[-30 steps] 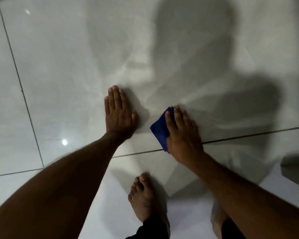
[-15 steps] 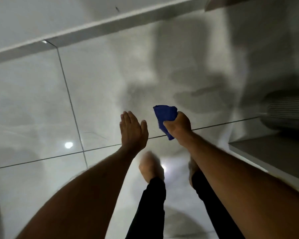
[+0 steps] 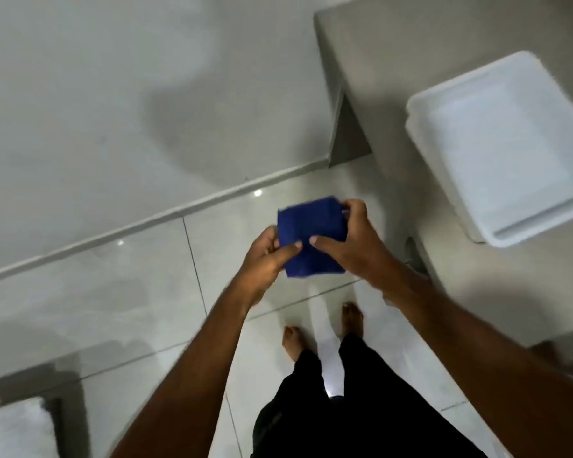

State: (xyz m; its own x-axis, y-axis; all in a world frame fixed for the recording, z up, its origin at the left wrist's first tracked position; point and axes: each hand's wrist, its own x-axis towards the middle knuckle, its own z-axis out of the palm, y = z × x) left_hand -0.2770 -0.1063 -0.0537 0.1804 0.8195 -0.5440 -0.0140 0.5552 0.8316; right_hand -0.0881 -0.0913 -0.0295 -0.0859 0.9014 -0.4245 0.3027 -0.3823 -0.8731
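Observation:
A folded blue cloth [image 3: 308, 233] is held in the air in front of me, above the glossy tiled floor [image 3: 146, 292]. My left hand [image 3: 267, 256] pinches its lower left edge, thumb on top. My right hand [image 3: 351, 239] grips its right side, fingers curled round the far edge and thumb lying across the near face. Both forearms reach in from the bottom of the view. The back of the cloth is hidden.
A grey wall [image 3: 113, 110] meets the floor at a white skirting [image 3: 146, 219]. At the right stands a grey stool or side table [image 3: 361, 61] bearing a white lidded box [image 3: 510, 143]. Another grey piece with something white [image 3: 17, 428] sits bottom left. My bare feet [image 3: 293, 342] stand below.
I have risen from the floor to standing. My left hand left the tile and took hold of the cloth, which my right hand lifted off the floor.

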